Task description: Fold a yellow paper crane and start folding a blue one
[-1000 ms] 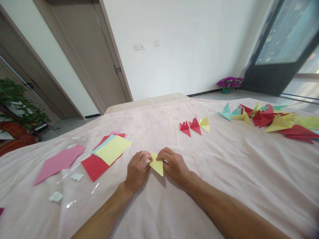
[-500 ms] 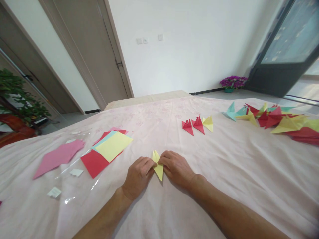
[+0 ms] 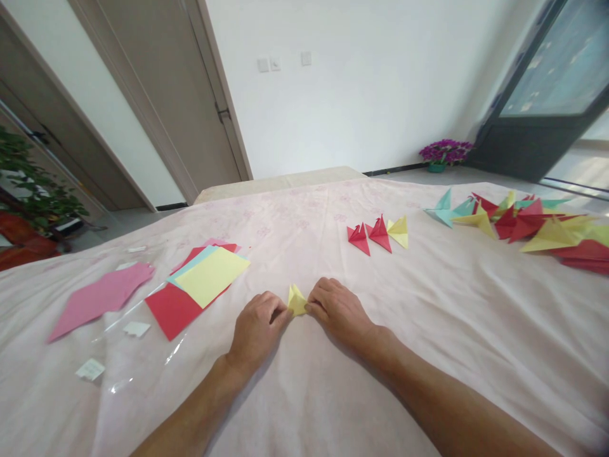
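Between my hands, low over the cloth-covered table (image 3: pixel 304 381), is a small folded piece of yellow origami paper (image 3: pixel 297 301). Two points stick up at its top and its lower edge is a straight fold. My left hand (image 3: pixel 259 324) pinches the left corner between thumb and fingers. At the right corner my right hand (image 3: pixel 340 311) does the same, its fingers curled. Beyond them stand two red folded paper cranes (image 3: pixel 379 233) and a yellow folded piece (image 3: pixel 399 231) in a row.
Left of my hands lie loose sheets, with a yellow sheet (image 3: pixel 212 276) on top of a red sheet (image 3: pixel 174 311). Farther left are pink sheets (image 3: pixel 102 293) and white paper scraps (image 3: pixel 90 369) by clear plastic. A pile of coloured folded cranes (image 3: pixel 528 222) lies at right.
The lower point of the yellow paper has been folded upward, so the long diamond is now a short shape with a straight bottom edge. My hands have moved slightly apart. The view has tilted slightly.
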Available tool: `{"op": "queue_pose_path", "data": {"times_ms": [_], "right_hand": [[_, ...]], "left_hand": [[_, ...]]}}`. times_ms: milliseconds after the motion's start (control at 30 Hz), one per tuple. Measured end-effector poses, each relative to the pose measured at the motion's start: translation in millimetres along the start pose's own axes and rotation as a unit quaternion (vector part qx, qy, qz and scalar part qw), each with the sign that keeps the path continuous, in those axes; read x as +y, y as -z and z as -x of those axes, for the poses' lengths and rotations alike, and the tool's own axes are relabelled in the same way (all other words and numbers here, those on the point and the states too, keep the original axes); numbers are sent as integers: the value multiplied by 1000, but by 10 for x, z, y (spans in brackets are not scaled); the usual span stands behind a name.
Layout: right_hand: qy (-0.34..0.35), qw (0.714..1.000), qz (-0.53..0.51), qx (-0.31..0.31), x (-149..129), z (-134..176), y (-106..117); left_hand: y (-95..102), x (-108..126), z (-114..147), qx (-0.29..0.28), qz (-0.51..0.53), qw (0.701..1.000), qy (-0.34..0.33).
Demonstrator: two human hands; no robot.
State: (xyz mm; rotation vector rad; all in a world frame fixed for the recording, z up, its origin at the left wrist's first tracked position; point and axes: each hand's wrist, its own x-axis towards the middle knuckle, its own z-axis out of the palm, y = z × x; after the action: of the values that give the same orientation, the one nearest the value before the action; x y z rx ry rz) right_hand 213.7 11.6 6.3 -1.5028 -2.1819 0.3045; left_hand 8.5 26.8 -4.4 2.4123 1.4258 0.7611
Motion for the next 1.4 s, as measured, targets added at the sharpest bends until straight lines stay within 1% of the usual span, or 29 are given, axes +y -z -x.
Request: {"op": "queue_pose_path", "data": {"times_ms": [200, 400, 500, 633, 733, 867, 967, 1067, 1233, 1400], "right_hand": [[-18, 999, 35, 13, -25, -23, -43], [-24, 999, 30, 19, -12, -48, -68], [-39, 999, 22, 20, -8, -48, -76], [-55, 998, 3, 39, 11, -47, -86], [-51, 998, -22, 42, 26, -58, -82], [-1, 998, -50, 33, 44, -79, -77], [32, 998, -56, 29, 66, -81, -89], [42, 997, -52, 26, 79, -75, -98], [47, 998, -47, 16, 69, -82, -82], [50, 998, -30, -2, 68, -104, -64]], "left_hand": [[-20, 41, -26, -2, -43, 999, 2], [-38, 97, -33, 7, -79, 997, -9], [-41, 107, -29, 6, -90, 996, -2], [-50, 98, -17, 14, -78, 997, 22], [-63, 83, -6, 24, -49, 998, 26], [-87, 69, 7, 46, -20, 999, -7], [-105, 71, 12, 66, -24, 997, -45], [-115, 80, 12, 75, -49, 994, -69], [-135, 79, 11, 70, -95, 989, -87], [-188, 51, 19, 71, -114, 985, -108]]}}
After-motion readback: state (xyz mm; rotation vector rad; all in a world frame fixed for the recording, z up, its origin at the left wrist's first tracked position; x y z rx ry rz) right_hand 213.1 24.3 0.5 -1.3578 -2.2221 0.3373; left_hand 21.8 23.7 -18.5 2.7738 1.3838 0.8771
